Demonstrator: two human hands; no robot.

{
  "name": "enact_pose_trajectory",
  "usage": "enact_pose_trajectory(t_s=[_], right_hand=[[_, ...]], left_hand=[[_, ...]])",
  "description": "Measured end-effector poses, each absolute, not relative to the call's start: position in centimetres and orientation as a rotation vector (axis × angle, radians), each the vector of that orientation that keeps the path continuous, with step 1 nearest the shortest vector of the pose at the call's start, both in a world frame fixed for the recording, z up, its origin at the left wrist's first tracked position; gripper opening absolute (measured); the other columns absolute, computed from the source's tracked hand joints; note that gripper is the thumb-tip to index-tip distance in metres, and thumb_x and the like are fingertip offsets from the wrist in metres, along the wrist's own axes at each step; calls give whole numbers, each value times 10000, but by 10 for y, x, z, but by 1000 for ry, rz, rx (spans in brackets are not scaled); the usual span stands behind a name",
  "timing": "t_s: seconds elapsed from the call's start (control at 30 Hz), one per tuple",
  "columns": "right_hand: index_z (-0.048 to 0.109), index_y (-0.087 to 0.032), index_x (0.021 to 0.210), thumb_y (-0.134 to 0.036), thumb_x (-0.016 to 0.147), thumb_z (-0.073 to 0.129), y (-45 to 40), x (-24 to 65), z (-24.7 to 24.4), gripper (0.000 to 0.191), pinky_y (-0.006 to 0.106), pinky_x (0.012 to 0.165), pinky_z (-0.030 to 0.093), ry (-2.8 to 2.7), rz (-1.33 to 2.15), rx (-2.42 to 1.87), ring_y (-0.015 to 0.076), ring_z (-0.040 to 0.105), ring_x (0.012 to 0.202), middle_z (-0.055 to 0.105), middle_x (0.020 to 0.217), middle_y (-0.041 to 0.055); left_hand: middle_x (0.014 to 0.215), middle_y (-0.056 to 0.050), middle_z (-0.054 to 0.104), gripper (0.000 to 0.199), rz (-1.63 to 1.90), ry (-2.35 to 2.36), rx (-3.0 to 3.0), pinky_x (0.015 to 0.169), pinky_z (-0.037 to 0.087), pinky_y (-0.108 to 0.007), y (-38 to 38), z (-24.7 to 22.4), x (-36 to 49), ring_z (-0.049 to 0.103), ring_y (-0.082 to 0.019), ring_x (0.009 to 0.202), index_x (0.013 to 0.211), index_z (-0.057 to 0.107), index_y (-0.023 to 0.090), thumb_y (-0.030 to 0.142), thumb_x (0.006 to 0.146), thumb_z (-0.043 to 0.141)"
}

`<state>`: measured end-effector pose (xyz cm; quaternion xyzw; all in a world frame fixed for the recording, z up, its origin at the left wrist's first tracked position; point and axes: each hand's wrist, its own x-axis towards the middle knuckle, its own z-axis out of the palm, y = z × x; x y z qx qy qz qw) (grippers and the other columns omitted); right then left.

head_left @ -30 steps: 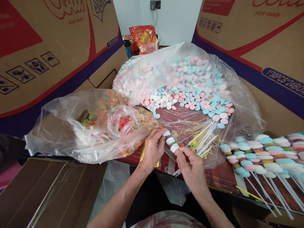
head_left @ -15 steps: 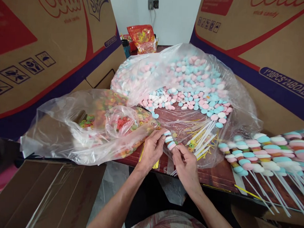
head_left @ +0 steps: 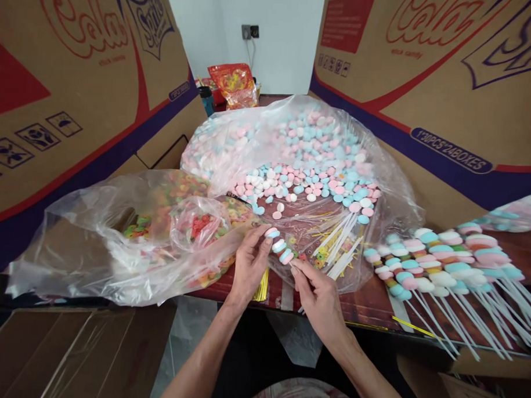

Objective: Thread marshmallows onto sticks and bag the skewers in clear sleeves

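Observation:
Between my hands, a marshmallow skewer [head_left: 281, 252] tilts over the table, with pink, white and blue discs on it. My left hand [head_left: 251, 259] pinches the upper end, thumb and fingers around the top disc. At the lower end, my right hand [head_left: 318, 291] grips the stick just below the last disc; most of the stick is hidden. Beyond them, a clear bag [head_left: 268, 126] spills loose marshmallows [head_left: 311, 198]. White sticks [head_left: 345, 239] and yellow twist ties [head_left: 325, 244] lie to the right of the skewer. Left of my left hand is a clear bag of gummy rings [head_left: 193, 260].
Several finished marshmallow skewers [head_left: 446, 266] lie at the right on the dark red table [head_left: 366, 307], sticks over its front edge. Large cardboard boxes [head_left: 90, 106] flank both sides. A red snack bag [head_left: 234, 85] and a dark bottle [head_left: 206, 100] stand behind.
The view has shifted, so the scene sits further left and lower. My hands are slightly further apart, and more of the skewer shows between them. Two loose marshmallows now lie in front of the pile.

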<state>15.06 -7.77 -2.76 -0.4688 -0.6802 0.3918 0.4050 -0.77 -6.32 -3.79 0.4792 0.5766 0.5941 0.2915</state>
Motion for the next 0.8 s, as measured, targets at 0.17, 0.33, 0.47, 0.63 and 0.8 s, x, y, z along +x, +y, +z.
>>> enact_pose_trajectory(t_s=[0.17, 0.33, 0.47, 0.63, 0.8], right_hand=[[687, -184, 885, -271, 976, 437, -77, 151, -26, 280, 234, 702, 445, -1713, 962, -1174, 146, 603, 706, 679, 780, 26], [640, -182, 797, -260, 968, 405, -72, 144, -30, 301, 220, 586, 368, -1739, 862, -1185, 115, 484, 586, 566, 654, -10], [635, -175, 808, -252, 968, 402, -71, 153, -29, 293, 213, 589, 376, -1695, 847, -1189, 109, 485, 593, 555, 652, -17], [674, -174, 830, -274, 982, 419, -75, 215, -6, 314, 231, 668, 457, -1678, 680, -1266, 137, 601, 678, 669, 750, 24], [701, -231, 945, -329, 951, 526, -66, 310, 16, 201, 314, 696, 460, -1547, -16, -1625, 195, 641, 711, 720, 835, 62]], left_hand=[[1173, -73, 702, 277, 1528, 1629, 1446, 1039, 468, -381, -63, -38, -12, 629, -220, 1131, 1100, 718, 208, 364, 899, 607], [1198, -58, 691, 298, 1397, 1641, 1574, 1080, 437, -401, -55, -37, -14, 621, -228, 1140, 1111, 724, 223, 387, 893, 603], [1195, -51, 701, 316, 1313, 1564, 1692, 1066, 460, -413, -44, -25, -8, 624, -242, 1140, 1097, 739, 243, 429, 880, 604], [1222, -61, 710, 429, 1167, 1422, 1690, 1069, 468, -440, -36, -9, 4, 640, -258, 1162, 1236, 678, 227, 458, 885, 590], [1144, -90, 737, 423, 1216, 1563, 1558, 983, 529, -413, -42, -13, -7, 701, -244, 1023, 1235, 671, 183, 424, 899, 580]])
